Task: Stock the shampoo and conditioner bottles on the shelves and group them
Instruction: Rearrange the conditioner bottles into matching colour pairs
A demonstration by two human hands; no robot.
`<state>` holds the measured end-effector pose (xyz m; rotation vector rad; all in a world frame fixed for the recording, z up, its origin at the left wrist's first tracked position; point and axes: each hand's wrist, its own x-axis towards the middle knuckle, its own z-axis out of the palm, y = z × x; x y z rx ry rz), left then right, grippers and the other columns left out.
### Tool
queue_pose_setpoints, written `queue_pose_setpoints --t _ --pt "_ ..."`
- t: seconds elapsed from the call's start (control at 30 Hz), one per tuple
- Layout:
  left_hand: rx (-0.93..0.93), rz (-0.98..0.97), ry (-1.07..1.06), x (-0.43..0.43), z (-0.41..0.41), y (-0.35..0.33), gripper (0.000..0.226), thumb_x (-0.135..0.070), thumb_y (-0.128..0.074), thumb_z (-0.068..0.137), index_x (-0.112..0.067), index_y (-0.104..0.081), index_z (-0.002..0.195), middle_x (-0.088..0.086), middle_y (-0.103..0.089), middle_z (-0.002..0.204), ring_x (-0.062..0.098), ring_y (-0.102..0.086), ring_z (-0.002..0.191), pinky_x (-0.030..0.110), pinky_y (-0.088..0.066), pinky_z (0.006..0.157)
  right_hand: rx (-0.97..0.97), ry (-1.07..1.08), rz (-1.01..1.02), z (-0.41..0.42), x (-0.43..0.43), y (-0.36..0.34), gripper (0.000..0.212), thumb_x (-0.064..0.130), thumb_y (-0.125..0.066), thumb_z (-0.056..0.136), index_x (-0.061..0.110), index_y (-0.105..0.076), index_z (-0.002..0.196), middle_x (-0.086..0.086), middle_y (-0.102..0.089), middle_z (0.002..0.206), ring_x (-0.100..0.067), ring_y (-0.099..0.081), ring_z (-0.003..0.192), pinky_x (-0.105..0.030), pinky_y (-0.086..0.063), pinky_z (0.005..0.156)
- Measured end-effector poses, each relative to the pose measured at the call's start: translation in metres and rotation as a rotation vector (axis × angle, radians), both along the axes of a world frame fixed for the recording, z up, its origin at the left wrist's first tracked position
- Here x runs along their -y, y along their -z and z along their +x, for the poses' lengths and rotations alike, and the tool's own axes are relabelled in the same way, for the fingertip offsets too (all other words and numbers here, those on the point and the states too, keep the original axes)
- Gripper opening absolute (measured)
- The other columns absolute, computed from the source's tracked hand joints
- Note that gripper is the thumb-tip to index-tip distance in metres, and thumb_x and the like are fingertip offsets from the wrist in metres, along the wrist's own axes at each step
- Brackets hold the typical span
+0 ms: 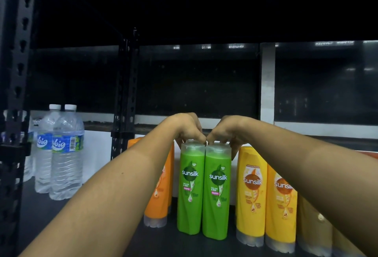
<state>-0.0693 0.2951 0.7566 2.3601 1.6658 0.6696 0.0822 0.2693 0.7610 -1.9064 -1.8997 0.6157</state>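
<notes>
Two green Sunsilk shampoo bottles stand side by side on the dark shelf. My left hand grips the cap of the left green bottle. My right hand grips the cap of the right green bottle. More green caps show just behind them. An orange bottle stands cap-down to the left, partly hidden by my left forearm. Two yellow bottles stand cap-down to the right.
Two water bottles stand at the shelf's left, near a black perforated upright. A second upright rises behind the orange bottle. Dim tan bottles sit at the far right under my right forearm.
</notes>
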Motion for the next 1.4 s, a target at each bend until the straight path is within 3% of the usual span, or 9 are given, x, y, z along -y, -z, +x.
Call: queue_pose_setpoints --t 0.2,0.4,0.47,0.53,0.63,0.8,1.0,1.2,1.4 --pt "0.032 0.026 0.013 -0.001 -0.004 0.003 0.030 -0.030 -0.086 0.078 -0.009 -0.081 0.099 0.015 -0.071 0.105 0.031 -0.072 0.093 0.039 -0.065 0.065 0.012 0.016 0.034 -0.001 0.003 0.000 0.063 0.018 -0.078 0.083 -0.004 -0.052 0.135 -0.027 -0.053 0.140 -0.051 -0.069 0.098 -0.059 -0.061 0.074" --pt "-0.005 0.093 0.002 -0.002 0.003 0.008 0.025 -0.031 -0.080 0.080 -0.012 -0.082 0.096 0.007 -0.067 0.079 0.019 -0.061 0.062 0.024 -0.052 0.048 0.071 0.012 0.007 0.003 0.009 -0.003 0.032 0.019 -0.077 0.086 0.002 -0.061 0.108 -0.025 -0.057 0.136 -0.047 -0.069 0.101 -0.053 -0.061 0.085" --pt "-0.017 0.114 -0.008 -0.001 0.006 0.009 0.026 -0.033 -0.077 0.081 -0.012 -0.081 0.095 0.004 -0.063 0.071 0.017 -0.056 0.054 0.022 -0.048 0.045 0.098 0.011 0.041 0.005 0.011 -0.004 0.036 0.022 -0.077 0.087 0.001 -0.063 0.113 -0.023 -0.060 0.132 -0.044 -0.070 0.100 -0.051 -0.061 0.086" --pt "-0.023 0.141 -0.014 0.001 0.008 0.009 0.025 -0.036 -0.076 0.083 -0.014 -0.081 0.093 0.002 -0.064 0.072 0.016 -0.057 0.056 0.022 -0.046 0.045 0.127 -0.001 0.109 0.007 0.014 -0.007 0.048 0.028 -0.076 0.089 0.000 -0.063 0.125 -0.020 -0.064 0.128 -0.039 -0.070 0.101 -0.048 -0.062 0.086" --pt "-0.013 0.168 0.000 0.006 0.003 0.010 0.020 -0.036 -0.075 0.086 -0.019 -0.081 0.093 0.002 -0.069 0.078 0.018 -0.062 0.065 0.027 -0.051 0.054 0.149 -0.033 0.216 0.011 0.024 -0.011 0.040 0.027 -0.072 0.091 0.001 -0.066 0.121 -0.019 -0.067 0.117 -0.031 -0.070 0.099 -0.043 -0.062 0.086" --pt "-0.024 0.231 0.065 0.024 -0.012 0.013 0.021 -0.037 -0.071 0.089 -0.024 -0.081 0.103 -0.004 -0.074 0.108 0.017 -0.067 0.100 0.036 -0.058 0.088 0.287 -0.095 0.346 0.010 0.045 -0.013 0.027 0.024 -0.066 0.090 0.011 -0.074 0.112 -0.009 -0.072 0.110 -0.025 -0.070 0.096 -0.040 -0.063 0.085" --pt "0.007 0.316 0.084 0.059 -0.044 0.006 0.018 -0.034 -0.069 0.089 -0.031 -0.080 0.103 -0.012 -0.075 0.102 0.008 -0.066 0.098 0.037 -0.058 0.090 0.378 -0.210 0.558 -0.016 0.075 -0.010 0.029 0.024 -0.060 0.092 0.022 -0.077 0.115 0.003 -0.073 0.113 -0.016 -0.066 0.103 -0.031 -0.055 0.086" --pt "-0.123 0.360 0.015 0.088 -0.083 0.005 0.024 -0.031 -0.066 0.094 -0.026 -0.076 0.115 -0.008 -0.073 0.113 0.010 -0.065 0.104 0.037 -0.057 0.094 0.388 -0.307 0.594 -0.048 0.084 0.002 0.027 0.030 -0.065 0.093 0.025 -0.075 0.118 0.004 -0.072 0.116 -0.014 -0.065 0.102 -0.031 -0.054 0.087" --pt "-0.184 0.294 -0.113 0.085 -0.120 0.018 0.032 -0.034 -0.067 0.095 -0.024 -0.068 0.126 -0.002 -0.067 0.125 0.014 -0.061 0.108 0.028 -0.050 0.084 0.432 -0.320 0.590 -0.084 0.074 0.015 0.045 0.037 -0.070 0.092 0.018 -0.065 0.133 0.000 -0.068 0.127 -0.019 -0.063 0.114 -0.032 -0.053 0.094"
